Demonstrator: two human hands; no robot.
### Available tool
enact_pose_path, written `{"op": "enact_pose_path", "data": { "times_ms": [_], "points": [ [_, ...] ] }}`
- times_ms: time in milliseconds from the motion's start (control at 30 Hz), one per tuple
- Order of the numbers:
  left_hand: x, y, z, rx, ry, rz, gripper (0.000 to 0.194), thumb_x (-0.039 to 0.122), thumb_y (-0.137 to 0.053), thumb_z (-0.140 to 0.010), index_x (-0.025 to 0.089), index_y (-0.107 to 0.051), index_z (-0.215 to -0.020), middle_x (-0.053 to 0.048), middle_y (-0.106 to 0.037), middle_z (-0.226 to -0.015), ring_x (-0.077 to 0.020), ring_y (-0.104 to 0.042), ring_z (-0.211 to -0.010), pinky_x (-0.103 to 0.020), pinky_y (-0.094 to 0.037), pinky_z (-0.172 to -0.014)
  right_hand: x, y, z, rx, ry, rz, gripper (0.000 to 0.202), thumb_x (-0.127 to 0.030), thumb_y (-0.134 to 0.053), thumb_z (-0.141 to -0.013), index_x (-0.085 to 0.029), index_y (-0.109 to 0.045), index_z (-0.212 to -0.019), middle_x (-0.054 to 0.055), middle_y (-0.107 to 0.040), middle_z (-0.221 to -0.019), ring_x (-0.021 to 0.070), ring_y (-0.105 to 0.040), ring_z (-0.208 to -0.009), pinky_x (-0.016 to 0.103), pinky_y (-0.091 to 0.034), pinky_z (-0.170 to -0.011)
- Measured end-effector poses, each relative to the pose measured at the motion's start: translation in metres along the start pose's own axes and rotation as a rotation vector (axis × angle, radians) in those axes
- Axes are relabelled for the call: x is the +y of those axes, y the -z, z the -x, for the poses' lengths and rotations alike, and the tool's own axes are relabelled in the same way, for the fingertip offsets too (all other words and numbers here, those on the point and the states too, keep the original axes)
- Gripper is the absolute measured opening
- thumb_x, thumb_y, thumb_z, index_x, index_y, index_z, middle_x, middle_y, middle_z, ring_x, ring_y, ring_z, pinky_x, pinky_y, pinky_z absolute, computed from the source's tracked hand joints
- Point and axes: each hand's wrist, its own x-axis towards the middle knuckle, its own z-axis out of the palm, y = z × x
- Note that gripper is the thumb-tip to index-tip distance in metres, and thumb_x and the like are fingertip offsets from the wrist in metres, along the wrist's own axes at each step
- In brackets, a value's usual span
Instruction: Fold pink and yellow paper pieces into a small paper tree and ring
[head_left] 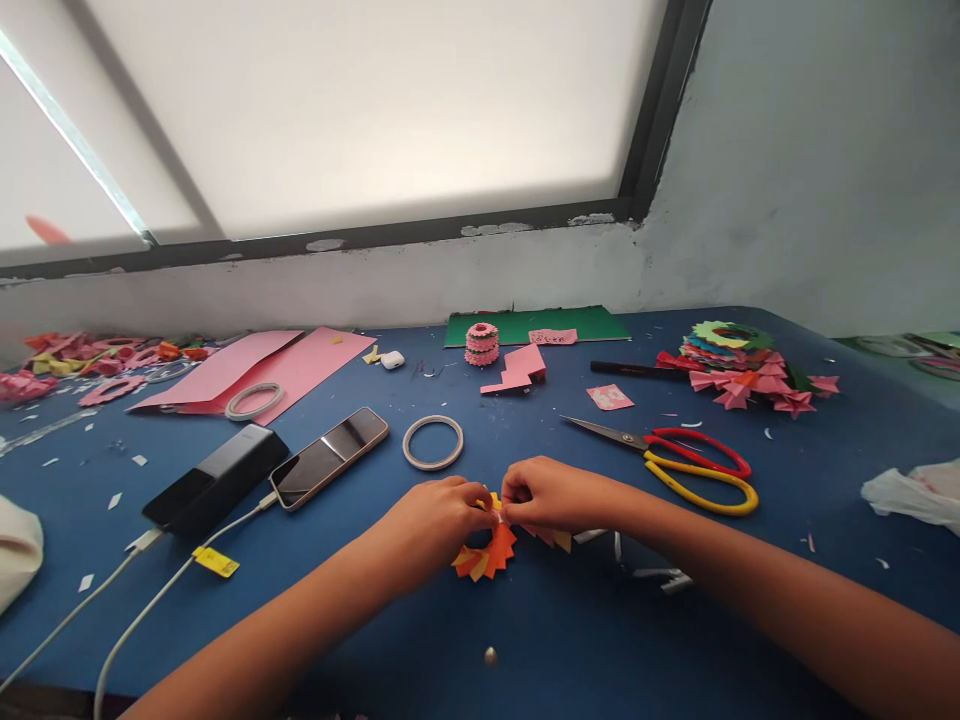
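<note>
An orange and yellow folded-paper ring (491, 556) with a zigzag edge is held low over the blue table, at the front middle. My left hand (442, 515) pinches its upper part between thumb and fingers. My right hand (551, 495) comes in from the other side, its fingertips pressed together at the ring's upper right edge. A small pale bit shows between the two hands, too small to name. Under my right hand lie pink and yellow paper pieces (551, 537), partly hidden by it.
Scissors (660, 460) with red and yellow handles lie to the right. A tape roll (433, 443), a phone (330, 458) and a black power bank (217, 478) with cables are on the left. Stacked paper rings (731, 345), pink sheets (225, 372) and a green sheet (495, 328) sit farther back.
</note>
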Motion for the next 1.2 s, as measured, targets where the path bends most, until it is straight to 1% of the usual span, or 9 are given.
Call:
{"op": "enact_pose_path", "data": {
  "times_ms": [133,233,367,433,567,733,833,1000,1200],
  "points": [
    [0.001,0.000,0.000,-0.004,-0.013,-0.028,0.033,0.002,-0.057,-0.080,0.024,-0.069,-0.102,-0.004,-0.067,-0.099,-0.0200,-0.063,-0.085,-0.025,-0.049,-0.067,-0.003,0.004,-0.001,-0.041,-0.024,0.010,0.014,-0.028,-0.052,-0.074,-0.016,-0.061,-0.073,-0.001,-0.062,-0.054,0.0133,-0.059,-0.049,0.019,-0.040,-0.042],
    [0.003,0.001,-0.001,-0.014,-0.028,-0.058,0.029,0.004,-0.057,-0.081,0.022,-0.069,-0.101,-0.006,-0.066,-0.101,-0.0208,-0.062,-0.085,-0.026,-0.048,-0.065,-0.006,0.006,-0.004,-0.081,-0.041,0.038,0.016,-0.028,-0.052,-0.074,-0.017,-0.061,-0.066,-0.001,-0.061,-0.052,0.0131,-0.058,-0.049,0.020,-0.040,-0.044],
    [0.006,0.002,-0.002,-0.045,-0.040,-0.102,0.025,0.007,-0.059,-0.081,0.020,-0.069,-0.100,-0.009,-0.064,-0.103,-0.0233,-0.061,-0.087,-0.028,-0.049,-0.061,-0.009,0.009,-0.009,-0.116,-0.063,0.114,0.029,-0.034,-0.055,-0.076,-0.018,-0.055,-0.052,-0.001,-0.057,-0.046,0.0126,-0.053,-0.047,0.022,-0.037,-0.046],
    [0.007,0.003,-0.002,-0.059,-0.042,-0.119,0.025,0.007,-0.059,-0.081,0.020,-0.069,-0.101,-0.010,-0.063,-0.105,-0.0239,-0.060,-0.089,-0.029,-0.050,-0.062,-0.010,0.010,-0.011,-0.121,-0.075,0.154,0.032,-0.038,-0.058,-0.076,-0.018,-0.055,-0.052,-0.001,-0.058,-0.047,0.0128,-0.053,-0.049,0.023,-0.036,-0.047],
    [0.008,0.004,-0.002,-0.077,-0.044,-0.146,0.026,0.008,-0.059,-0.082,0.019,-0.069,-0.104,-0.011,-0.062,-0.108,-0.0244,-0.060,-0.090,-0.030,-0.050,-0.063,-0.008,0.013,-0.015,-0.086,-0.088,0.243,0.030,-0.045,-0.064,-0.075,-0.019,-0.055,-0.063,-0.001,-0.061,-0.057,0.0140,-0.054,-0.057,0.023,-0.034,-0.050],
    [0.010,0.006,-0.004,-0.099,-0.036,-0.170,0.023,0.010,-0.058,-0.083,0.019,-0.070,-0.100,-0.011,-0.063,-0.107,-0.0239,-0.061,-0.086,-0.029,-0.049,-0.060,-0.006,0.018,-0.020,-0.067,-0.070,0.362,0.034,-0.046,-0.073,-0.068,-0.020,-0.053,-0.077,-0.002,-0.060,-0.073,0.0152,-0.053,-0.068,0.022,-0.030,-0.051],
    [0.010,0.008,-0.004,-0.106,-0.031,-0.173,0.020,0.010,-0.059,-0.082,0.019,-0.071,-0.096,-0.011,-0.063,-0.107,-0.0235,-0.061,-0.084,-0.029,-0.048,-0.059,-0.010,0.023,-0.020,-0.118,-0.068,0.420,0.034,-0.047,-0.071,-0.072,-0.019,-0.053,-0.080,-0.003,-0.056,-0.072,0.0141,-0.051,-0.066,0.023,-0.032,-0.052],
    [0.010,0.009,-0.004,-0.095,-0.039,-0.157,0.018,0.010,-0.060,-0.081,0.018,-0.072,-0.092,-0.012,-0.062,-0.110,-0.0257,-0.061,-0.088,-0.031,-0.049,-0.059,-0.020,0.031,-0.021,-0.225,-0.082,0.510,0.026,-0.041,-0.059,-0.087,-0.015,-0.058,-0.092,-0.001,-0.059,-0.080,0.0125,-0.056,-0.066,0.027,-0.046,-0.060],
    [0.009,0.007,-0.005,-0.068,-0.036,-0.110,0.016,0.008,-0.061,-0.079,0.016,-0.073,-0.085,-0.013,-0.064,-0.105,-0.0270,-0.062,-0.087,-0.032,-0.050,-0.062,-0.033,0.036,-0.034,-0.356,-0.133,0.590,0.024,-0.036,-0.056,-0.091,-0.014,-0.061,-0.099,0.003,-0.064,-0.093,0.0155,-0.063,-0.078,0.033,-0.053,-0.069]
  ]
}}
